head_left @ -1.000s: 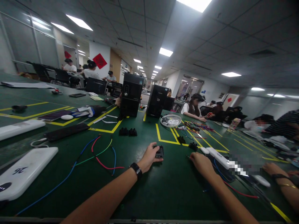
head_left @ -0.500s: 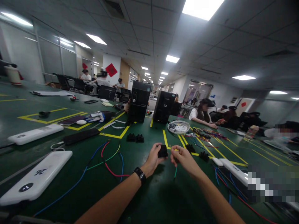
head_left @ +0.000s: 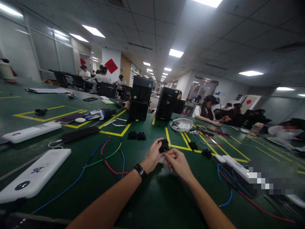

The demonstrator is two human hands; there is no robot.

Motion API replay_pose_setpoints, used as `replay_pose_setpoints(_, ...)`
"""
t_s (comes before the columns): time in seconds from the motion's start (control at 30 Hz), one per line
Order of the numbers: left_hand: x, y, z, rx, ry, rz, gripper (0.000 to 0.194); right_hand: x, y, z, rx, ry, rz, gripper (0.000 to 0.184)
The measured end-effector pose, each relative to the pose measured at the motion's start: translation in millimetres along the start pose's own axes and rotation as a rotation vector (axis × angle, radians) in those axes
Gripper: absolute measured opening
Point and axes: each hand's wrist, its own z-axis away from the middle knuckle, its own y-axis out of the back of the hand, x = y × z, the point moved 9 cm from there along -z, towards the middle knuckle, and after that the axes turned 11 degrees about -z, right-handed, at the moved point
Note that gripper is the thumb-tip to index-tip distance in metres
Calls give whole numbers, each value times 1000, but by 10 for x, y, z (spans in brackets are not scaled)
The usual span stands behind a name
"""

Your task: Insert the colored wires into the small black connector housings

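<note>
My left hand (head_left: 154,155), with a dark watch on its wrist, grips a small black plastic block (head_left: 164,146), perhaps a terminal block. Just to the right, my right hand (head_left: 175,160) is closed in a pinch at the lower edge of that block. The green wire it held a moment earlier is now mostly hidden by the fingers. Two similar black blocks (head_left: 136,135) sit on the green table beyond my left hand. More dark blocks (head_left: 206,153) lie to the right of my right hand.
Loose blue, red and green wires (head_left: 82,173) lie on the left. White power banks (head_left: 35,175) rest at both sides. Beyond stand two black computer towers (head_left: 141,98) and a white basket (head_left: 181,124) of parts. Several people sit at tables farther back.
My right hand has moved left to the black block, and the green wire's hanging end no longer shows. The block has turned in my left hand. The view has tilted slightly down.
</note>
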Motion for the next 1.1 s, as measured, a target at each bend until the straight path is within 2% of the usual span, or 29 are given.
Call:
replay_pose_setpoints(0.4,7,-85,37,-63,-5,-5,26,68,31,0,60,-44,-32,33)
replay_pose_setpoints(0.47,7,-105,46,-88,-22,-62,32,79,26,2,51,-50,-38,33)
replay_pose_setpoints(0.6,61,-108,65,-117,-116,-296,56,107,26,13,50,-88,-51,34)
replay_pose_setpoints(0.73,133,-88,95,-117,-222,-454,59,108,10,24,54,-104,-64,37)
replay_pose_setpoints(0.93,191,-89,113,-125,-263,-487,59,117,-98,31,-46,-139,-150,39)
replay_pose_setpoints(1.1,287,-103,104,-125,-314,-549,49,112,-164,52,-133,-175,-242,40)
